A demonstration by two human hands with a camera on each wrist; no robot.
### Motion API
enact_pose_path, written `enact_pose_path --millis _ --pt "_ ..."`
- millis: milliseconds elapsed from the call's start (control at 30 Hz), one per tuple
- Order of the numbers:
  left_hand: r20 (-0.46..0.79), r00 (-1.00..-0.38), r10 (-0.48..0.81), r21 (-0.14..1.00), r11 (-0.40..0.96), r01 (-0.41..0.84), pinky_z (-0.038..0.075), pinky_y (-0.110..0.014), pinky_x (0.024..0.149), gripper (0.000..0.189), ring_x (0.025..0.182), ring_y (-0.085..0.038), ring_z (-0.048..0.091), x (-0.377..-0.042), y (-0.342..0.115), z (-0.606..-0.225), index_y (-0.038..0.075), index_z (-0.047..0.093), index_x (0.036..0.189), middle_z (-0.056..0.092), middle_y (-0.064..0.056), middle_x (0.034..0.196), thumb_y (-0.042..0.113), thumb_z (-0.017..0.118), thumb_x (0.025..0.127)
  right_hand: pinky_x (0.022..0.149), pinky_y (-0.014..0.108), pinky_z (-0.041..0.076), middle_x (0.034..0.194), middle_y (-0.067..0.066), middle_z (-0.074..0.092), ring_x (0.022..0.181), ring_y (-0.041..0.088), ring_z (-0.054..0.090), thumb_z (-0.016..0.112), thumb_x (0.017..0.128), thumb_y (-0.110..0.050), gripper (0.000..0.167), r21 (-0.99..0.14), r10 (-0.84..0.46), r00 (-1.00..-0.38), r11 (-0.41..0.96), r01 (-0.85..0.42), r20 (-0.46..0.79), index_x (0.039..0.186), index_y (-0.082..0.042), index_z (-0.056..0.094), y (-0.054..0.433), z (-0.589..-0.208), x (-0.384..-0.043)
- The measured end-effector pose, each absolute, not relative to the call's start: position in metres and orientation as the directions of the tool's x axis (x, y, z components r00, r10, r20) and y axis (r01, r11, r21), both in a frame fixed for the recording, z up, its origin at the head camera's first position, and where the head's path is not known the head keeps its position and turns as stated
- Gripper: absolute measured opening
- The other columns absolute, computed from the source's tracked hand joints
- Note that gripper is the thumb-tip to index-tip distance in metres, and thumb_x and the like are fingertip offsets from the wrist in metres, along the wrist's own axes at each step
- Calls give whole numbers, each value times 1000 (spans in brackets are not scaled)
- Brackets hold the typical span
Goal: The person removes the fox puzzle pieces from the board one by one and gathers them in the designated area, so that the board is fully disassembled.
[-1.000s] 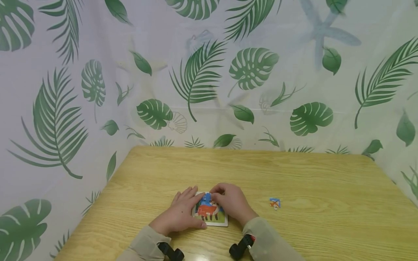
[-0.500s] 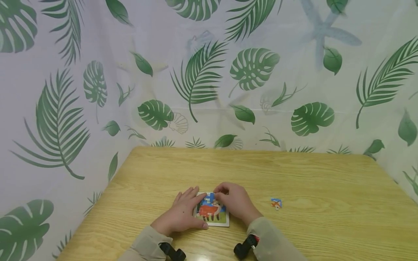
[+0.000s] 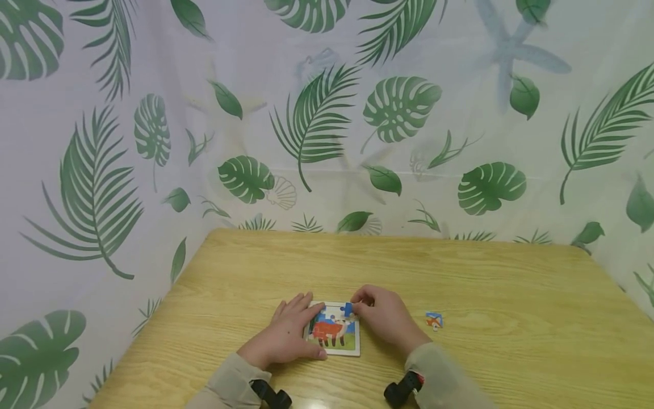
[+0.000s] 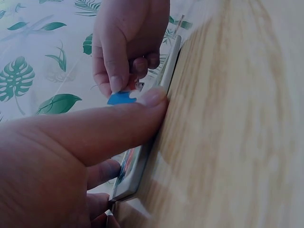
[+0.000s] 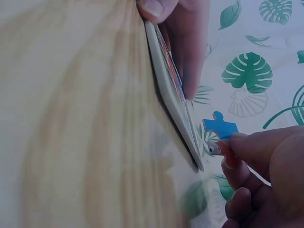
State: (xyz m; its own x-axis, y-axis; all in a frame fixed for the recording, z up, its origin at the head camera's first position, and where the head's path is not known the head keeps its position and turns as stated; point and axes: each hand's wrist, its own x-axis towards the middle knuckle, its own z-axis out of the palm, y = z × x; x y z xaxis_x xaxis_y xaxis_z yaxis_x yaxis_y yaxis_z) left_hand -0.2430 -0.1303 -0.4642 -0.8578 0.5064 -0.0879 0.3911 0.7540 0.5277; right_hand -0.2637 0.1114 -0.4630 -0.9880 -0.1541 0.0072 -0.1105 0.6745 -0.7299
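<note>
A small framed jigsaw puzzle (image 3: 334, 335) with a red-orange animal on it lies on the table. Its upper part shows a pale gap among blue pieces. My left hand (image 3: 286, 332) rests along its left side with fingers extended, the thumb (image 4: 118, 126) across the near edge. Between thumb and index finger, my right hand (image 3: 383, 312) pinches a blue jigsaw piece (image 5: 222, 127) with a rounded knob, at the puzzle's upper right corner. A white and orange part with a printed eye (image 5: 215, 148) shows just below the blue in the right wrist view.
A loose jigsaw piece (image 3: 434, 320) in blue, orange and white lies on the wooden table (image 3: 511, 318) right of the right hand. A leaf-print cloth (image 3: 327, 125) hangs behind the table and along its left side.
The right hand has moved right across the top of the puzzle with the blue jigsaw piece, uncovering a pale gap. The left hand has stayed on the puzzle's left side.
</note>
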Motion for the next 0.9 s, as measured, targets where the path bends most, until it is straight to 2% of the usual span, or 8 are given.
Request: enact_pose_path --millis 200,467,900 --pt "-87 -856 509 529 752 393 0 -56 111 98 145 -29 5 -242 -131 -463 22 34 150 15 -11 158 62 74 70 73 33 43 83 -9 60 79 15 52 66 90 -31 7 -719 -149 -989 688 -97 -9 89 -24 66 124 -459 -261" --pt "-84 -852 517 518 753 406 0 -56 111 98 145 -29 6 -243 -131 -465 23 34 150 15 -10 158 63 73 70 69 33 42 82 -7 60 76 15 51 67 90 -25 5 -712 -141 -990 696 -92 -10 85 -24 64 144 -456 -256" --pt "-79 -851 519 522 749 408 -1 -56 111 98 145 -29 6 -243 -131 -465 23 34 150 15 -11 158 62 73 70 74 34 43 86 -6 61 81 16 52 64 92 -28 4 -690 -132 -990 721 -60 -51 90 -24 65 177 -456 -256"
